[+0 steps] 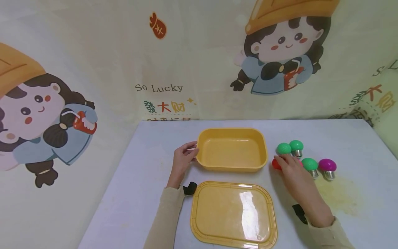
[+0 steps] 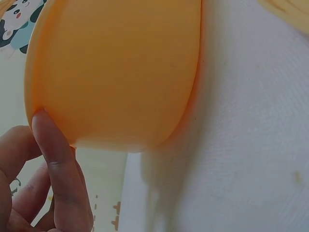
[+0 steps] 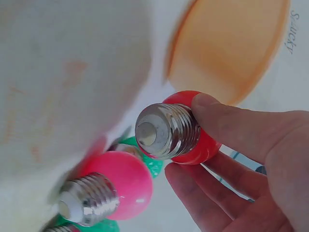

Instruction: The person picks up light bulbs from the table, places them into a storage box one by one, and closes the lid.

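Note:
A yellow plastic box [image 1: 231, 169] with rounded corners stands at the middle of the table. My left hand [image 1: 186, 154] holds the box's left end by its rim; in the left wrist view the thumb [image 2: 53, 150] lies against the outer wall. My right hand [image 1: 293, 176] grips a red light bulb [image 3: 205, 147] between thumb and fingers, its metal screw base facing the wrist camera. Right beside it in that view is a pink bulb [image 3: 128, 186]. Several green bulbs [image 1: 284, 148] and a purple bulb [image 1: 328, 165] lie around the right hand.
In front of the box lies a flat yellow lid [image 1: 224, 214]. The white table [image 1: 130, 193] runs up to a wall cloth [image 1: 205, 62] printed with cartoon figures. A yellowish stain [image 1: 342, 195] marks the tabletop at the right.

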